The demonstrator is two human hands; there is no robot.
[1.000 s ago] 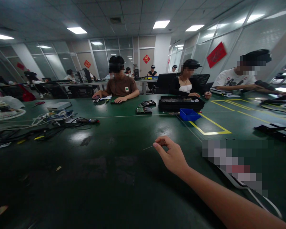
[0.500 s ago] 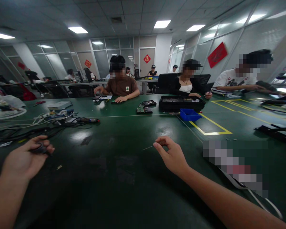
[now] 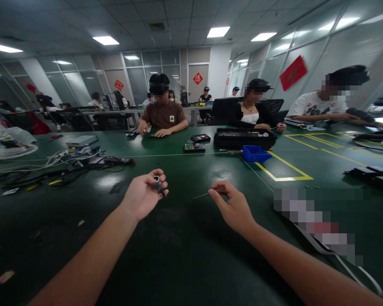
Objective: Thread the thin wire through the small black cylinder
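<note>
Left hand curled round a small dark piece, ring-like at its upper end, palm turned up and fingers bent about it; right hand in a narrow pinch on a thin rod, its tip pointing left towards the other hand. Both hands above the green table, near each other, the two things not touching. Far left: a tangle of cables. Beyond the left hand, across the table, a co-worker in a brown shirt with both hands low at the table. Right of that, a green circuit board, then a black tray with a blue bin just in front. Far right, black parts near the edge of view. Progress, as I judge it: one thing is in each hand, neither set down, rod and dark piece not brought together; how much is done or left I cannot tell. The rod's rear end is hidden in the right fingers, the dark piece partly covered by the left. A pixelated patch masks whatever lies beside the right forearm; only a white cable shows below it.
</note>
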